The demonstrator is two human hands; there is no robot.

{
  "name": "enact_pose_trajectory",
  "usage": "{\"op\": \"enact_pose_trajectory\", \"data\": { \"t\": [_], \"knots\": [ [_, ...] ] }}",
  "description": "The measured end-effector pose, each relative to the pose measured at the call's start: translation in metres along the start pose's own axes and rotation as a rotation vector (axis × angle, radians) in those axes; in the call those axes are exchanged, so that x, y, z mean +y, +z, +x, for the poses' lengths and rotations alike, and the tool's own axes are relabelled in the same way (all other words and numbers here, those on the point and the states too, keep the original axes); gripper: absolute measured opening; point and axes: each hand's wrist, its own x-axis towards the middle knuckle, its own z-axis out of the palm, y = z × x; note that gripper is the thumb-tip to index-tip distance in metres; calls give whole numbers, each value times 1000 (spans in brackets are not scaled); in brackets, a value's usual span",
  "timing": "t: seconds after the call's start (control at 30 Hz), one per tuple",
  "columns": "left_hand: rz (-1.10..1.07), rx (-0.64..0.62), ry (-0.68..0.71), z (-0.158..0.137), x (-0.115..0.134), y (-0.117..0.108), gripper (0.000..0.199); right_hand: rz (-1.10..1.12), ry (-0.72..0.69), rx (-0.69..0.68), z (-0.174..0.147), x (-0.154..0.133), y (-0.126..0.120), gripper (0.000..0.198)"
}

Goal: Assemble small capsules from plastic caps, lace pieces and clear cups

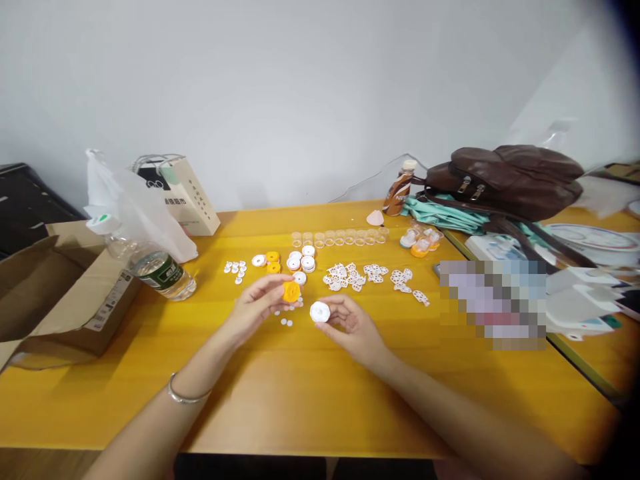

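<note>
Between the thumb and fingers of my left hand (255, 307) is a round orange plastic part (291, 291). My right hand (353, 323) grips a round white plastic part (320, 312) by its edge, a short way to the right of the orange one. The two parts are apart, both held above the table. Just beyond my hands stand stacked white discs (308, 260) and orange discs (273, 257). Small white dots (287, 323) lie beside and partly behind my left hand. Flat white perforated pieces (345, 277) are spread beyond my right hand.
Clear cups (340, 238) form a row at the back of the wooden table (280, 400). Small white pieces (235, 269) lie left. A water bottle (160, 270) leans by a cardboard box (75, 313). A drink bottle (400, 189) and brown bag (505, 180) are back right.
</note>
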Motion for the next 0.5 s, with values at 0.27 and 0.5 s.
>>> {"op": "enact_pose_trajectory", "data": {
  "t": [0.27, 0.5],
  "knots": [
    [-229, -144, -57, -8, -13, 9, 33, -47, -150, 37, -5, 0, 4, 29],
    [-127, -149, -5, -12, -16, 11, 37, -40, -156, 37, -7, -2, 6, 29]
  ]
}}
